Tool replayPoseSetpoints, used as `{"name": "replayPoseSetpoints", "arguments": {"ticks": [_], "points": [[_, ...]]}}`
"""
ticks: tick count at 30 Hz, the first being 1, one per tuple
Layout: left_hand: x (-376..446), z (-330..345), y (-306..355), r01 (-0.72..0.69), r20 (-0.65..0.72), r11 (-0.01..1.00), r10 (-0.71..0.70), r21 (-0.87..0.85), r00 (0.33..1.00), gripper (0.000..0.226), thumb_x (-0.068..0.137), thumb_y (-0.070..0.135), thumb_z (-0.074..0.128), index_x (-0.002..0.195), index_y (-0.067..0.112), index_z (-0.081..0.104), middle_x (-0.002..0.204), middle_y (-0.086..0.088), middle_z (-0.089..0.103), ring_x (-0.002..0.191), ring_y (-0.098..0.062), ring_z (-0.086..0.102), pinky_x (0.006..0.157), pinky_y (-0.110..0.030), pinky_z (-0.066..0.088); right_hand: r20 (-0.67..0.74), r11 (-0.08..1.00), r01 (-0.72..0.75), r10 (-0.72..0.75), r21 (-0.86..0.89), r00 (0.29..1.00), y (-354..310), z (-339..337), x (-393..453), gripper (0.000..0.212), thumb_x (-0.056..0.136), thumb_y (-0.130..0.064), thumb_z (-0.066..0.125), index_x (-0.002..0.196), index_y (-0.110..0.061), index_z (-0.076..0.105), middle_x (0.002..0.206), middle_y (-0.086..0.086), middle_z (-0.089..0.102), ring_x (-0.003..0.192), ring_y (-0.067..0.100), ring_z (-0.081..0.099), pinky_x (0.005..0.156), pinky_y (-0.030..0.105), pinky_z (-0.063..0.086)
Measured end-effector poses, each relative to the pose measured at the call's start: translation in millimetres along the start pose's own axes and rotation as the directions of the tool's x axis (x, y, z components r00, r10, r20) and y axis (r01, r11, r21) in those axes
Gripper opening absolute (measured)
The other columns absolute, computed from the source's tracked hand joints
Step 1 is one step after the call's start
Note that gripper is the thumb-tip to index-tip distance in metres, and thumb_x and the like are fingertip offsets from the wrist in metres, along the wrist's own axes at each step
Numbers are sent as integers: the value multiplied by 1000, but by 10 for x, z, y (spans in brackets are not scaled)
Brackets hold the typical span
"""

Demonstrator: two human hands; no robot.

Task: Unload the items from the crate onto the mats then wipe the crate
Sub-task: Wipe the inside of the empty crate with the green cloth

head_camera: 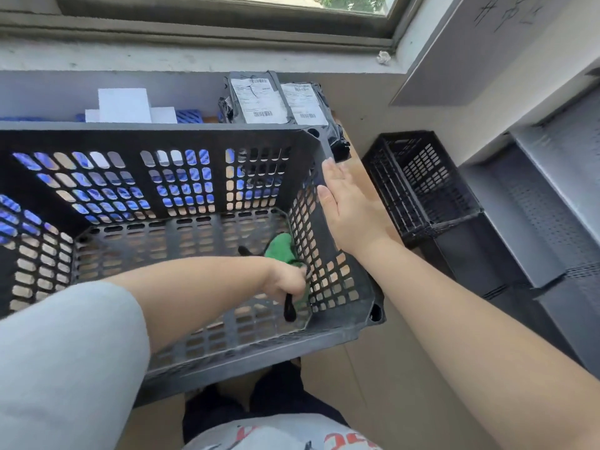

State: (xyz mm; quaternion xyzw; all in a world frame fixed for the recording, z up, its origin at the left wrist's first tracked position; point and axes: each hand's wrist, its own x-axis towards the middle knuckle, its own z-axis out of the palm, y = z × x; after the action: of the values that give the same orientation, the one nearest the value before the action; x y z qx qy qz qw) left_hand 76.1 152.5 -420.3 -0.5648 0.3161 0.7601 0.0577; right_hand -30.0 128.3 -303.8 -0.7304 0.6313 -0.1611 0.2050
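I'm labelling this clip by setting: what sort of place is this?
Probably a parcel storeroom or small warehouse corner: grey poly mailers with shipping labels stand by the window wall, grey metal shelving lines the right side, and a black perforated crate fills the foreground.

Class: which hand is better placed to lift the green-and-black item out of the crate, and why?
Left. The left hand is inside the black crate, gripping the green-and-black item; the right hand is open outside the crate's right wall.
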Motion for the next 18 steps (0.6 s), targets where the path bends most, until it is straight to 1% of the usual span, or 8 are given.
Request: {"name": "replayPoseSetpoints", "arguments": {"ticks": [2, 4, 7, 8, 9, 11, 13, 18], "points": [[-129, 177, -201, 17, 214, 971, -69, 239, 974, 66, 89, -20, 29, 141, 20, 27, 143, -10, 20, 123, -25, 28, 91, -29, 31, 9, 1000, 1, 0, -14, 1000, -2, 0, -9, 52, 107, -30, 29, 155, -13, 17, 163, -2, 13, 150, 12, 1, 108, 9, -6], [-205, 250, -210, -36, 220, 934, -45, 355, 974, 66, 88, -22, 29, 143, 14, 30, 128, -11, 29, 113, -25, 26, 86, -32, 36, 13, 999, 1, -1, -41, 1000, 4, 7, -16, 53, 106, -31, 29, 155, -13, 16, 163, -2, 12, 150, 13, 0, 109, 10, -5], [-411, 237, -22, -79, 181, 984, 50, 158, 982, 43, 86, -24, 27, 112, 7, 40, 98, -8, 34, 94, -27, 40, 80, -35, 38, 9, 997, 10, -10, -76, 1000, 18, 24, -21, 54, 106, -32, 30, 155, -13, 15, 163, -1, 10, 150, 14, -1, 114, 17, -2], [-499, 232, 24, -109, 165, 991, 95, 75, 982, 36, 87, -23, 26, 105, 5, 39, 104, -11, 37, 100, -28, 47, 78, -34, 22, 12, 997, 12, -11, -79, 1000, 17, 29, -21, 55, 106, -32, 30, 155, -13, 15, 163, -1, 10, 150, 14, -2, 114, 18, -1], [-559, 225, 71, -144, 162, 990, 143, -1, 976, 34, 88, -22, 25, 105, 4, 37, 116, -14, 36, 118, -33, 47, 111, -40, 25, 13, 997, 13, -12, -77, 1000, 17, 30, -19, 55, 106, -32, 30, 155, -13, 15, 163, -1, 10, 150, 14, -2, 115, 18, -1], [-772, 255, 158, -197, 209, 974, 217, -113, 953, 32, 90, -21, 24, 106, 2, 36, 124, -14, 33, 131, -34, 40, 109, -38, 31, 9, 997, 18, -17, -74, 1000, 15, 36, -15, 55, 106, -32, 31, 155, -12, 16, 163, 0, 12, 150, 14, -1, 115, 19, 0], [-1012, 265, 212, -240, 291, 953, 286, -185, 913, 32, 88, -22, 24, 93, 4, 41, 109, -11, 40, 101, -24, 51, 91, -30, 39, 3, 996, 22, -22, -82, 1000, 17, 36, -4, 54, 105, -31, 32, 154, -11, 18, 162, 1, 13, 150, 15, 0, 115, 19, 0], [-1278, -28, 102, -315, 298, 839, 470, -445, 831, 70, 72, -23, 27, 135, 1, 48, 129, -20, 57, 121, -34, 57, 105, -45, 45, -16, 1000, 8, -8, -19, 1000, 8, 27, 0, 51, 106, -27, 33, 153, -10, 23, 161, 1, 18, 150, 15, 5, 114, 16, 1]]}}
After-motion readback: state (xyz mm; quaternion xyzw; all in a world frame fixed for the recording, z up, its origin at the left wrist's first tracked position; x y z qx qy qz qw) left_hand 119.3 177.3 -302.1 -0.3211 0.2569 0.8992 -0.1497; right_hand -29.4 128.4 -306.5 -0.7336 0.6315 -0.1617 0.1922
